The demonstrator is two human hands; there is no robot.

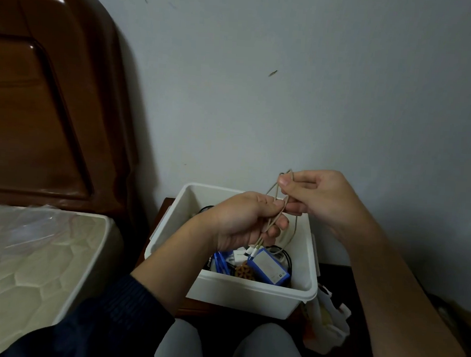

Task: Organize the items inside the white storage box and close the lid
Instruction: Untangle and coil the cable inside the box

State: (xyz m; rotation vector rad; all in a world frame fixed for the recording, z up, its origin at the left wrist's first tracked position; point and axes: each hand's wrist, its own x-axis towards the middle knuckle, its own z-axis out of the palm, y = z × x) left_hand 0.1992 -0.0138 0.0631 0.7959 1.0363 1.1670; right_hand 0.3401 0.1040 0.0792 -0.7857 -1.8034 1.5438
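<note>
both hands above open white box [248, 292]: left hand [242, 220] grasps beige cable [274, 217] bundle, right hand [319, 198] pinches top loop

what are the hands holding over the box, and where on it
A thin beige cable. The left hand grips its bundled strands just above the plug ends; the right hand pinches the top of the loop between thumb and fingers.

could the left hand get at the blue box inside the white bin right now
Probably not at once: the left hand grips the beige cord, as does the right hand. The blue box lies uncovered just below in the white bin.
</note>
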